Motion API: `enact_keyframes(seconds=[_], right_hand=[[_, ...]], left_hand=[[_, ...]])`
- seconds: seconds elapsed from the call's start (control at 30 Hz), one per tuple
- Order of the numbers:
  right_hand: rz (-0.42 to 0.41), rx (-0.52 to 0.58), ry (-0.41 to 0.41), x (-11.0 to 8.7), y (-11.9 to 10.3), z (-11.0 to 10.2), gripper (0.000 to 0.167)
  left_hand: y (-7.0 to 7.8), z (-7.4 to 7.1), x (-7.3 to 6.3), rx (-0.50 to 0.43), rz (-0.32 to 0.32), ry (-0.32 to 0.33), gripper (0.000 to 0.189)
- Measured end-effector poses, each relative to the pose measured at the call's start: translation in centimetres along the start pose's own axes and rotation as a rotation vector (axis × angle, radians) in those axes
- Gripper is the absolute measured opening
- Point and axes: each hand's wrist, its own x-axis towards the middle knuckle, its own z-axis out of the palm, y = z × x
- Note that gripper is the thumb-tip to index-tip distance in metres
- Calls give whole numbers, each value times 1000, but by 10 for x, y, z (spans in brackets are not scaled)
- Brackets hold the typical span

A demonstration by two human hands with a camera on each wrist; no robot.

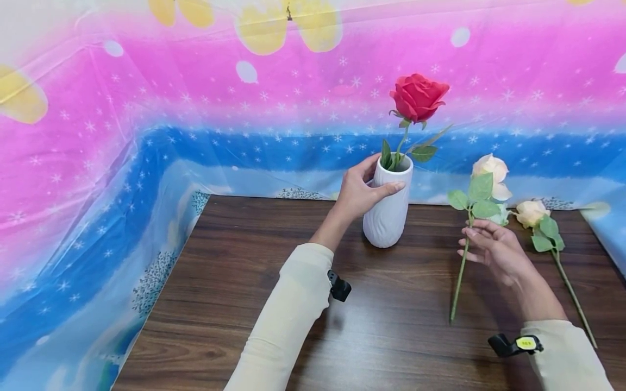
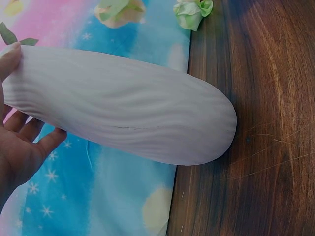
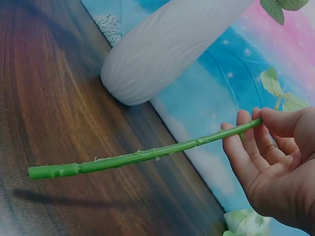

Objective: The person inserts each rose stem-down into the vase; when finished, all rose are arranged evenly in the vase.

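My left hand (image 1: 356, 190) grips a ribbed white vase (image 1: 386, 217) near its rim, thumb on the near side and fingers behind. A red rose (image 1: 419, 98) stands in the vase, its green leaves poking over the rim. In my right hand (image 1: 504, 255) a pale peach rose (image 1: 490, 171) is pinched by its green stem (image 3: 142, 156) between thumb and fingers, bloom up. The stem's lower end hangs over the table, to the right of the vase. In the left wrist view the vase (image 2: 123, 103) fills the middle, with my left fingers around its upper end.
On the dark wooden table (image 1: 235, 271), a second peach rose (image 1: 533, 213) lies at the right with its stem toward the near edge. A pale green-white flower (image 2: 192, 14) lies near the back edge. A patterned cloth (image 1: 195, 108) hangs behind the table and along its left side.
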Motion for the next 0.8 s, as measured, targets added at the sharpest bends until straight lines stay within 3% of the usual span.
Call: enact_keyframes(seconds=[0.4,0.63,0.8], right_hand=[[-20,-103,32,4,-22,12,11],[-89,-131,35,7,-31,17,7],[-144,-90,15,11,-37,23,6]], left_hand=[[0,1,0,-2,-4,8,75],[2,1,-1,5,-8,12,75],[3,1,-1,5,-15,11,76]])
